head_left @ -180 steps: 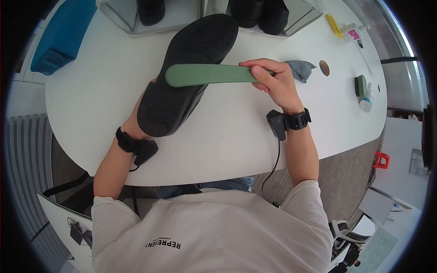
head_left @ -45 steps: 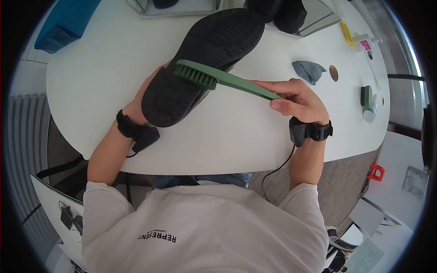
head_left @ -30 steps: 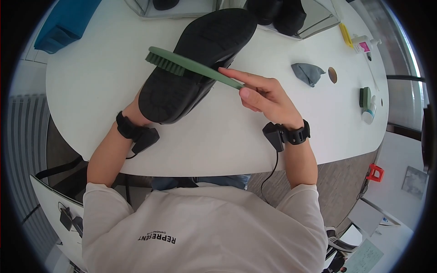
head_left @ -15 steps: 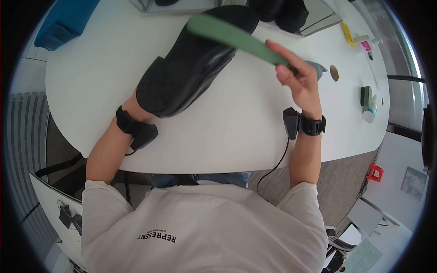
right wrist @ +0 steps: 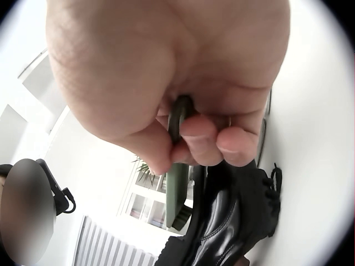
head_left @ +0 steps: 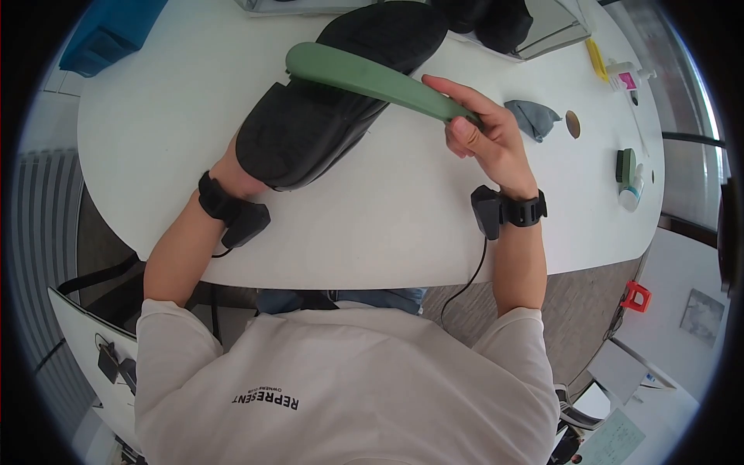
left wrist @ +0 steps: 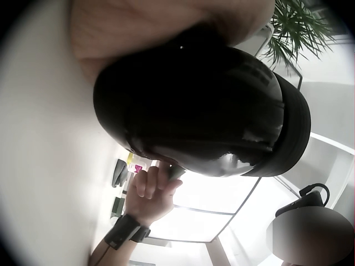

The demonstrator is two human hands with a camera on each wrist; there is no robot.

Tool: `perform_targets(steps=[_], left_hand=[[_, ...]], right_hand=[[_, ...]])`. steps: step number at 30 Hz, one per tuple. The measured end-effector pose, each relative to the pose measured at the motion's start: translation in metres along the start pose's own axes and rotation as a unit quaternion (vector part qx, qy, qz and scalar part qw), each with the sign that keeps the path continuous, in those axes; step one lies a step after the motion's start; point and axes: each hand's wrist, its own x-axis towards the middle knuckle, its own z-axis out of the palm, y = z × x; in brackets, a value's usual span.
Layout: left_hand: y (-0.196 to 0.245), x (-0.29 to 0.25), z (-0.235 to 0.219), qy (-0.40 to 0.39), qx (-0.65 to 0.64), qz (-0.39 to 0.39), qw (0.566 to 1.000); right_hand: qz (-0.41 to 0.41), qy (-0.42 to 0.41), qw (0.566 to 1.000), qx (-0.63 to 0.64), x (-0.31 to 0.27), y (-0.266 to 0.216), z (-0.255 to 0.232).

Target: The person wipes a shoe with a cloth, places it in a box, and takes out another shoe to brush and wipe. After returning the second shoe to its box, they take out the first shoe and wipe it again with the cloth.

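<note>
Above the left half of the desk [head_left: 387,225], the head view shows a green brush [head_left: 349,74] reaching from the right hand's fingers [head_left: 490,99] across the upturned sole of a black shoe [head_left: 283,139]; whether its bristles touch the sole cannot be seen. A gray cloth [head_left: 533,120] lies right of the right hand [head_left: 500,151], and a second brush [head_left: 627,165] stands beside a bottle [head_left: 632,194] near the right edge. A blue container [head_left: 112,39] sits at the far left corner, other black shoes [head_left: 500,23] at the far edge, and a ribbed radiator [head_left: 43,209] beyond the left edge. The right thumb and fingers pinch the brush handle, the index finger stretched forward; the left hand [head_left: 236,174] supports the shoe near its heel, its fingers out of sight. In the left wrist view, the shoe fills the middle against the left palm, with a plant [left wrist: 294,33] behind; how far those fingers curl cannot be told. In the right wrist view, the handle passes between curled fingers, closed around it, with the brush head right beside the shoe and shelves [right wrist: 147,208] behind.
</note>
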Motion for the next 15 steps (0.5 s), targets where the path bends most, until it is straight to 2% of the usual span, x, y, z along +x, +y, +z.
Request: perform_targets(steps=[1, 3, 4, 5, 6, 10, 12, 13, 15], left_hand=[[0.012, 0.004, 0.003, 0.002, 0.000, 0.002, 1.000], [0.038, 0.014, 0.009, -0.013, -0.070, -0.003, 0.997], [0.038, 0.017, 0.011, -0.012, -0.068, -0.001, 0.998], [0.038, 0.019, 0.012, 0.016, -0.308, -0.093, 0.947], [0.036, 0.020, 0.012, 0.044, -0.528, -0.180, 0.829], [0.038, 0.019, 0.011, 0.023, -0.565, -0.167, 0.808], [0.040, 0.017, 0.013, 0.063, -0.476, -0.146, 0.865], [0.040, 0.017, 0.014, 0.063, -0.476, -0.145, 0.865], [0.042, 0.021, 0.015, -0.019, -0.560, -0.141, 0.816]], right_hand=[[-0.001, -0.002, 1.000, -0.002, 0.001, 0.003, 0.002], [0.008, 0.004, 0.996, 0.087, 0.004, 0.008, 0.008], [0.007, 0.003, 0.996, 0.086, 0.005, 0.007, 0.010], [0.027, -0.018, 0.994, 0.106, 0.005, 0.007, 0.012], [0.049, -0.039, 0.990, 0.127, 0.004, 0.008, 0.013], [0.068, -0.052, 0.985, 0.152, 0.003, 0.007, 0.011], [0.041, -0.039, 0.986, 0.155, 0.003, 0.008, 0.011], [0.041, -0.040, 0.986, 0.155, 0.001, 0.006, 0.012], [0.031, -0.060, 0.995, 0.075, -0.001, -0.002, 0.012]])
